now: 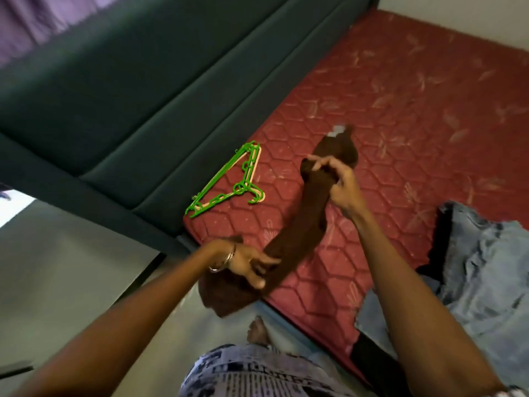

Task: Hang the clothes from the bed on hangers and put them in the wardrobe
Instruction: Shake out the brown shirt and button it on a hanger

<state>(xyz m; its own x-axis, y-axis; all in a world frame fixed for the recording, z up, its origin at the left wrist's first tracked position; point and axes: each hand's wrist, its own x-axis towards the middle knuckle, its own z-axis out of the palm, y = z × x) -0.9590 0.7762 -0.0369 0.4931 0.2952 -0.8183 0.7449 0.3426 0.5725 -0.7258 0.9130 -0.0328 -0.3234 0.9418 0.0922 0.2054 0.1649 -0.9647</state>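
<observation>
A dark brown garment (300,222) stretches in a long bunched band above the red mattress (400,96). My left hand (249,265) grips its lower end near the bed's corner; more brown cloth hangs below that hand. My right hand (337,179) grips the band higher up, with the garment's top end and a pale label beyond it. A small stack of hangers (229,181), green on top with a cream one under it, lies on the mattress by the headboard, left of the garment. Faded blue jeans (481,267) lie on the bed at the right.
The dark green padded headboard (143,90) runs along the bed's left side. Pale floor (71,267) lies at the lower left, where my bare foot (257,328) stands by the bed's edge. A purple curtain (34,15) hangs at the top left.
</observation>
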